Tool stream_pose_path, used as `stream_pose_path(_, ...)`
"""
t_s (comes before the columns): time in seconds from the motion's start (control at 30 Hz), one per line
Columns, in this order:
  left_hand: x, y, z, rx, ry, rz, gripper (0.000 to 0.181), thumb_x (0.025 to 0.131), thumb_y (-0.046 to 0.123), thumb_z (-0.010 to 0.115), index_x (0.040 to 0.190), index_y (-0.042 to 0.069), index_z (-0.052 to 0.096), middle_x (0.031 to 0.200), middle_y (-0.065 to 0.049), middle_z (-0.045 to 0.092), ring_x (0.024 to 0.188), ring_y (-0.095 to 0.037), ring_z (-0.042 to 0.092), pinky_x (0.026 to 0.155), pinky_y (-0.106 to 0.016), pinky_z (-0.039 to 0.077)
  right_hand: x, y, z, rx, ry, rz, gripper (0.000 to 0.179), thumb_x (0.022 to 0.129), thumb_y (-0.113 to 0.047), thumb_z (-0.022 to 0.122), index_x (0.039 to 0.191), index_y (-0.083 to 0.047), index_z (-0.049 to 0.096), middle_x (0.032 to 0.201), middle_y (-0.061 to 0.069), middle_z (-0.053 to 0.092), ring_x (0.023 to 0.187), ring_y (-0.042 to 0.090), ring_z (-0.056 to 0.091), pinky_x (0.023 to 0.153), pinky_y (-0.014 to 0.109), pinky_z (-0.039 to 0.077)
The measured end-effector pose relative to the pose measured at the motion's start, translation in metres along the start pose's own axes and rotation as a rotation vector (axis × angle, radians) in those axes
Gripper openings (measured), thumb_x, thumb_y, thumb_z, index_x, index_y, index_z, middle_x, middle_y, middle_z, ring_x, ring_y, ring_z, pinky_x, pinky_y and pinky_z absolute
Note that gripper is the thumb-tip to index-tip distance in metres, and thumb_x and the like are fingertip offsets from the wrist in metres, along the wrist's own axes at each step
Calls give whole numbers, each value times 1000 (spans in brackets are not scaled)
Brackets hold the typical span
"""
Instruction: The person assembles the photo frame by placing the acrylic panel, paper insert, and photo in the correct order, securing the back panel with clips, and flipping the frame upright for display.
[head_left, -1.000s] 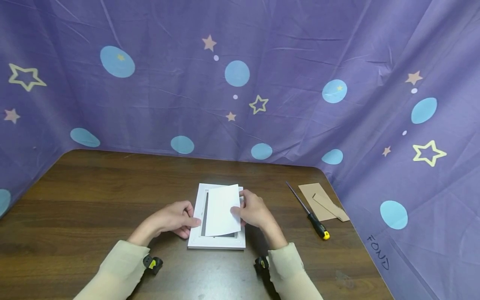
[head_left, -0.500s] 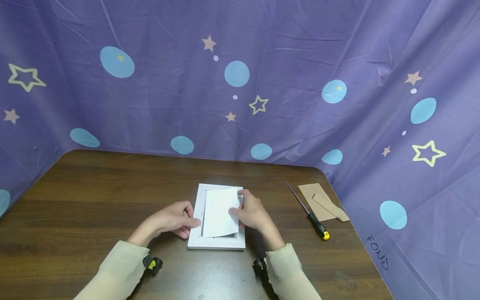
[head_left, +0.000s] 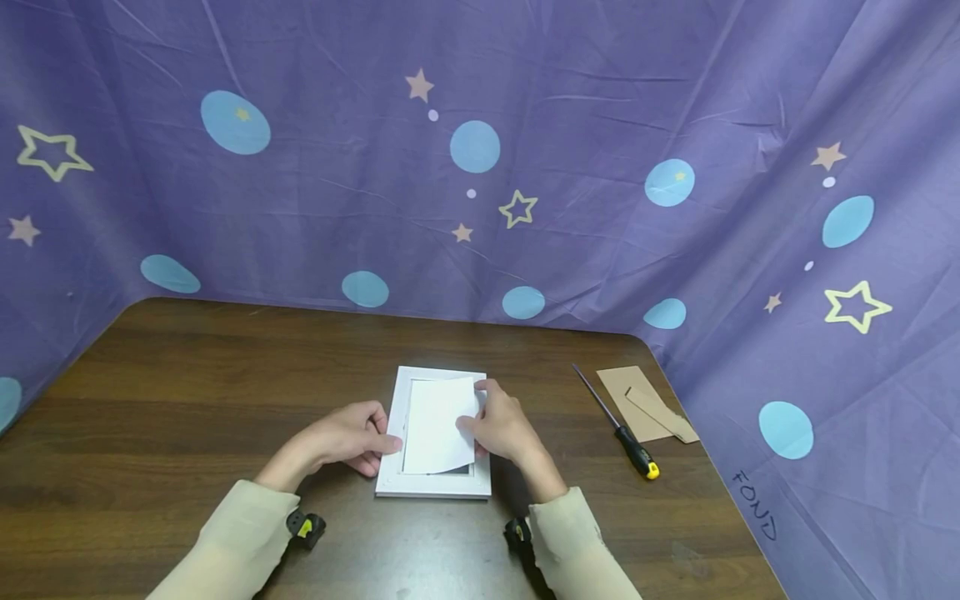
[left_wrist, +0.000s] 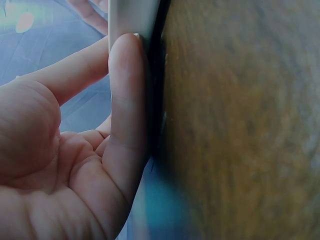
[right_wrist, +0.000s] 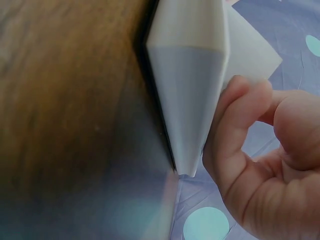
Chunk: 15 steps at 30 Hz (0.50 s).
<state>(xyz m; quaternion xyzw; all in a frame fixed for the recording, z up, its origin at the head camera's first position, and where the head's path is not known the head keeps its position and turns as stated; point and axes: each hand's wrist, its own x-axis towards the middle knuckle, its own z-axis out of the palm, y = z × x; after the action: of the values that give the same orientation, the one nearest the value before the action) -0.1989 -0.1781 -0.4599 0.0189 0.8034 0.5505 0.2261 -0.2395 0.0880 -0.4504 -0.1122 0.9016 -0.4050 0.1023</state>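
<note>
A white picture frame lies flat on the wooden table, its recessed opening mostly covered by a white sheet of paper. My left hand grips the frame's left border, thumb on top; in the left wrist view a finger lies along the frame's side. With thumb and fingers my right hand pinches the sheet at its right edge. A dark strip of the opening shows below the sheet. In the right wrist view the sheet's corner stands up past the frame's side wall, the curled fingers close by it.
On the right of the table lies a black and yellow screwdriver. Beside it are a brown cardboard sheet and a narrower brown piece on top. A purple curtain with stars and dots surrounds the table edges.
My right hand has moved slightly left, and the sheet has shifted left and lowered over the frame's opening, lying straighter with it. The left hand has stayed in place.
</note>
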Motion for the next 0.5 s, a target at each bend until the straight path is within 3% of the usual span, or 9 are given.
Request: stream_pose_path(0.5,-1,2,0,6,1,-8,32,95,12,81,104,-1,52,79,-12,63,62,-18,65,57,-29,64,-1,0,3,14,-11,9,67,97,-8,72,153,8,38,60,8,65,41,13,57,39,26,52)
